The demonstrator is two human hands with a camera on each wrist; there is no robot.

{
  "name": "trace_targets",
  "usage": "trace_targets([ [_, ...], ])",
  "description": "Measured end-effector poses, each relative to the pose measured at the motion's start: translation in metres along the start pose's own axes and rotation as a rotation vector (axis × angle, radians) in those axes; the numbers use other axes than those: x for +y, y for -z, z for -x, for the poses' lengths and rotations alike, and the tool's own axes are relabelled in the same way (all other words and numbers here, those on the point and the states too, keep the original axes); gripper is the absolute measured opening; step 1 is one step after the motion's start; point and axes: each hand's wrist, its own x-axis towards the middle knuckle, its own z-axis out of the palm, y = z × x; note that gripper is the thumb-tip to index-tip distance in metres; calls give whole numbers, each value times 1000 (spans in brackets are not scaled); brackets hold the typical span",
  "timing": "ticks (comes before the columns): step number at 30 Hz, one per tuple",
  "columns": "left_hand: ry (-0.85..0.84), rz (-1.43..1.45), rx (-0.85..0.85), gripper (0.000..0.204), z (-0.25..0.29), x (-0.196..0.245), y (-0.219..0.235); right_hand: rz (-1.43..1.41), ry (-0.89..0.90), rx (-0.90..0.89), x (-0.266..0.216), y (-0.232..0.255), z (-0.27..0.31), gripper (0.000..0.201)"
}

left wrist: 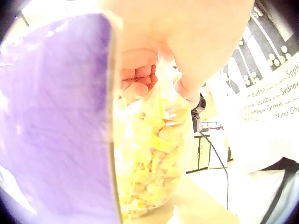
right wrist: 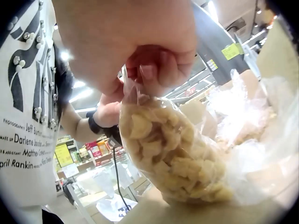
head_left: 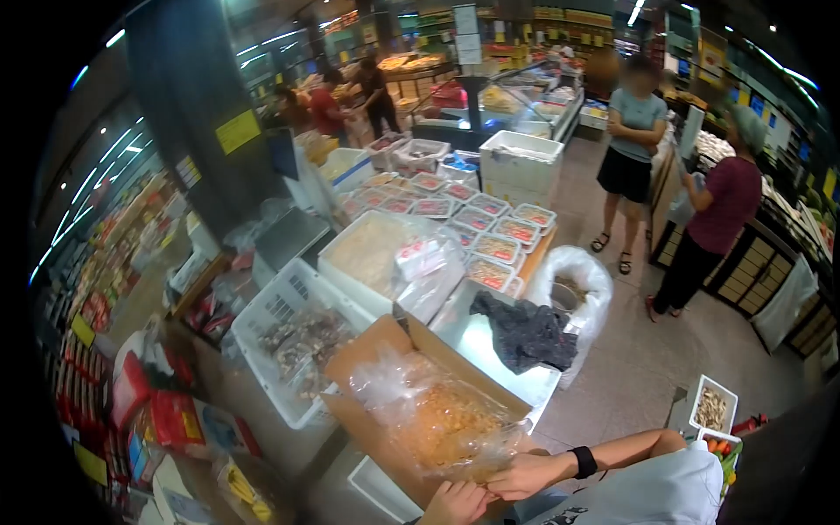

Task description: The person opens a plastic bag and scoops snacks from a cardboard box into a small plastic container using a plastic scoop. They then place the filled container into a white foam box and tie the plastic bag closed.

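Observation:
My two hands meet at the bottom of the head view over a clear plastic bag filled with pale yellow food pieces. The bag lies in an open cardboard box. My left hand pinches the bag's gathered neck, fingers curled above the filled bag. My right hand grips the same neck from the other side, fingertips closed on the plastic above the bag. My left hand shows behind the bag in the right wrist view.
A white crate of dried goods stands left of the box. Several trays of packed food lie beyond. A dark cloth rests on a steel counter beside a white sack. Two people stand in the aisle.

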Motion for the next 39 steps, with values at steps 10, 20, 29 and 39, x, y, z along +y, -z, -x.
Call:
trace_targets([
  [10, 20, 44, -88, 30, 44, -16, -47, 175, 202, -35, 7, 17, -23, 15],
  [20, 74, -128, -84, 24, 30, -13, 1, 135, 317, 30, 10, 26, -38, 14],
  [29, 132, -28, -34, 17, 22, -19, -15, 179, 297, -31, 1, 36, -53, 15],
  [39, 215, -326, 231, 15, 43, -6, -54, 273, 260, -50, 4, 31, -34, 17],
])
